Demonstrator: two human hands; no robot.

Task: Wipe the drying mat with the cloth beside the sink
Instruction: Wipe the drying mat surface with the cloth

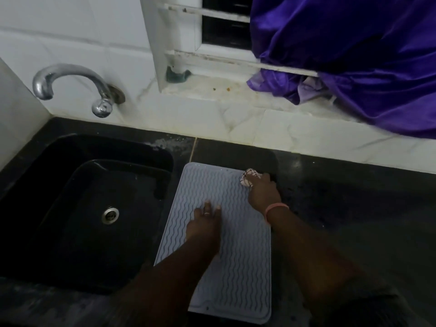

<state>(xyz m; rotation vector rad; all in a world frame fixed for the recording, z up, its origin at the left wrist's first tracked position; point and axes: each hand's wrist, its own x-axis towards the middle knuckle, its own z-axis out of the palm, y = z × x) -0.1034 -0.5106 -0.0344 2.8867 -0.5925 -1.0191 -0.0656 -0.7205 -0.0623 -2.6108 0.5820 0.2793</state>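
Observation:
A pale grey drying mat (240, 260) with wavy ridges lies on the black counter just right of the sink. My right hand (263, 191) grips a small bunched white checked cloth (247, 178) and holds it on the mat's far right corner. A pink band circles that wrist. My left hand (206, 223) rests flat on the middle of the mat with fingers straight, a ring on one finger. Both forearms cross the near part of the mat and hide some of it.
A black sink (59, 208) with a metal drain sits to the left, a chrome tap (70, 86) on the tiled wall above it. Purple fabric (365, 55) hangs over the window sill at the back right. Dark counter (354, 197) extends to the right.

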